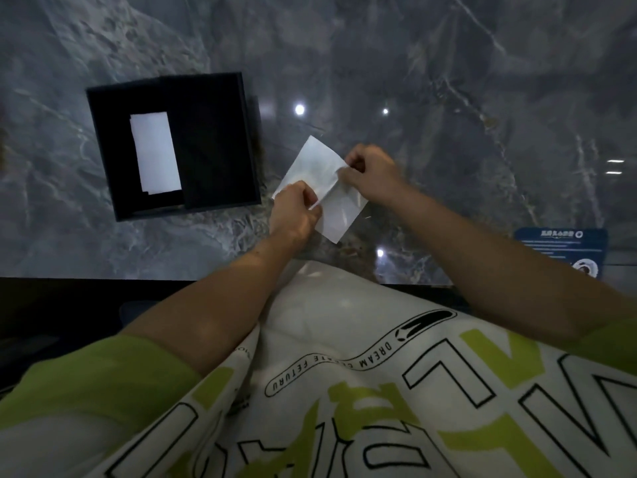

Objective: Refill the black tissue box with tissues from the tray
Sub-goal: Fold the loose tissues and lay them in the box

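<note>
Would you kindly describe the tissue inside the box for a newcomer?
On the grey marble table sits a black square box. In its left half lies a narrow folded tissue. Unlike the wider sheet beside the box, nothing touches it.

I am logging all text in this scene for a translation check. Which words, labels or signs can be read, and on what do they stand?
"DREAM C…ATE FETURU": curved banner on the white shirt, upside down; a fold hides the middle letters.
Large outlined letters on the shirt: cropped, no whole word readable.
Blue card at the right: white print, too blurred to read.
</note>
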{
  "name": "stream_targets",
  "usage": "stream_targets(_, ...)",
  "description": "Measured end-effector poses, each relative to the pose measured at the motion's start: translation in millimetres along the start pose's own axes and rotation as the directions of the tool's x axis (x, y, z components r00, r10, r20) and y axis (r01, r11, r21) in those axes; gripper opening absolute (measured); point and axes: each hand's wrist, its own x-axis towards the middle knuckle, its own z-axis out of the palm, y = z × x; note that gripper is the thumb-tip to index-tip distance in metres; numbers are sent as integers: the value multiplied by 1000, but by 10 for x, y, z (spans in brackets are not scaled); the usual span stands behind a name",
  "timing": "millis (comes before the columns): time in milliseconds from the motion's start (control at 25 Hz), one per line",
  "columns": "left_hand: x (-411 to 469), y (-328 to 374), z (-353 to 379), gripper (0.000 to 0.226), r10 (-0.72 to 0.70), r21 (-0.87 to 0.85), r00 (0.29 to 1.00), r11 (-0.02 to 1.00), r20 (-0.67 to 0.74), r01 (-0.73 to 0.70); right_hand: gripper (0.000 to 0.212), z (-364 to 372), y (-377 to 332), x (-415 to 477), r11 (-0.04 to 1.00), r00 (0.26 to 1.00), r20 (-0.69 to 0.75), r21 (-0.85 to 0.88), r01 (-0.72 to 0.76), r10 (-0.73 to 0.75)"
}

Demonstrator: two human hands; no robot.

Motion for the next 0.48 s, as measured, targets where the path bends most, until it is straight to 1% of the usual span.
stream_targets(80, 4, -1, -50, 18, -17, -59, 1000, 998, 21, 18, 16, -52, -12, -43, 997, 999, -12, 67, 39, -38)
stream_targets(160, -4, -6, -113, 22, 1, -121, 999, 993, 53, 6, 13, -112, -44, -103, 974, 999, 7, 221, 41, -43)
stream_targets(200, -13, -8, -167, 22, 35, -147, 997, 989, 70, -24, 17, -139, -76, -142, 954, 999, 25, 299, 34, -43)
stream_targets(280, -24, -33, -288, 19, 116, -170, 989, 980, 89, -99, 34, -178, -131, -205, 919, 994, 78, 393, 40, -77)
stream_targets(320, -29, -53, -356, 18, 143, -168, 986, 978, 89, -127, 41, -195, -161, -223, 910, 990, 93, 412, 54, -101)
stream_targets(360, -37, -70, -431, 19, 159, -165, 984, 976, 86, -143, 45, -208, -202, -236, 910, 987, 94, 408, 78, -127)
stream_targets(400, -47, -98, -508, 19, 174, -167, 981, 973, 83, -158, 43, -209, -269, -254, 917, 985, 88, 386, 103, -148)
stream_targets(480, -71, -164, -661, 20, 205, -206, 975, 961, 86, -184, 30, -178, -433, -290, 937, 983, 80, 323, 133, -167)
